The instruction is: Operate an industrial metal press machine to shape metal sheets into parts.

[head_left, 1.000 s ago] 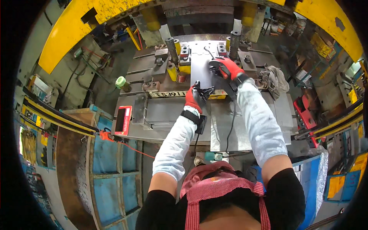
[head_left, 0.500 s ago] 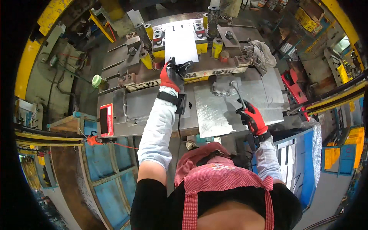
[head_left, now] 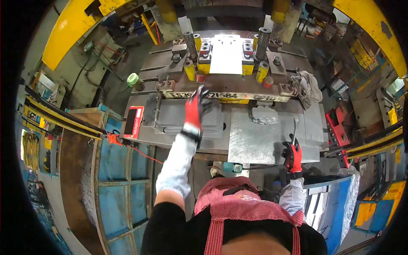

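Observation:
My left hand (head_left: 196,109), in a red and black glove, hovers over a stack of flat grey metal sheets (head_left: 170,114), its fingers apart and nothing in them. My right hand (head_left: 292,155), gloved alike, is closed around a thin metal rod tool (head_left: 296,124) that points away from me. Below that hand lies a large shiny metal plate (head_left: 250,142). A small pile of cut metal pieces (head_left: 264,115) rests at the plate's far side. Beyond, a bright flat sheet (head_left: 226,57) lies on the press die, between yellow blocks, apart from both hands.
Yellow-sleeved guide posts (head_left: 262,71) rise around the die. A grey rag (head_left: 307,87) is bunched at the right end of the die base. On the left are a red-edged card (head_left: 134,122) and a green-lidded container (head_left: 133,79). Yellow press frame (head_left: 76,29) arches overhead.
My left hand has drawn back from the near left corner of the bright sheet and opened. My right hand has pulled the rod tool nearer, off the small metal pile. The view has shifted.

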### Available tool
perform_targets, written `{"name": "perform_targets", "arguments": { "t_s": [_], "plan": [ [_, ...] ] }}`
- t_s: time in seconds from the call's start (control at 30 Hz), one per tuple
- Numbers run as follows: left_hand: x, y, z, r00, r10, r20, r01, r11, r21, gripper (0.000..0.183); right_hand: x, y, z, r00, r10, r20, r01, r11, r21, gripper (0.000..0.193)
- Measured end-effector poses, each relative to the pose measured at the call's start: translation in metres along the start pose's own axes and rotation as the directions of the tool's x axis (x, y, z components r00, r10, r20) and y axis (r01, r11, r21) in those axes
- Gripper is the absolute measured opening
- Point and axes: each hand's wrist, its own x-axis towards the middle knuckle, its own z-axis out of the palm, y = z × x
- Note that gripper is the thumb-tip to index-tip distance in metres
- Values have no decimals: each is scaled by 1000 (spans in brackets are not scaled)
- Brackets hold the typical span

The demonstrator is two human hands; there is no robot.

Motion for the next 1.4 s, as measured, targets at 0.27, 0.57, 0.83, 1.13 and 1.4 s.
{"name": "perform_targets", "arguments": {
  "t_s": [0.27, 0.57, 0.83, 1.13, 1.4],
  "plan": [
    [-110, -125, -153, 896, 440, 64, 12, -169, 986, 57, 24, 37, -43, 989, 65, 135, -90, 979, 182, 24],
    [-91, -121, -154, 991, 69, -113, 128, -276, 953, 54, 17, 34, -46, 989, 92, 111, -116, 965, 234, 21],
    [-84, -116, -157, 989, -2, -148, 140, -297, 945, 56, 16, 30, -46, 992, 92, 81, -103, 983, 151, 20],
    [-80, -117, -160, 980, -45, -194, 175, -275, 945, 59, 17, 31, -49, 995, 82, 64, -90, 987, 130, 32],
    [-76, -122, -167, 985, -16, -174, 167, -208, 964, 56, 16, 33, -50, 993, 96, 61, -105, 983, 154, 36]
  ]
}}
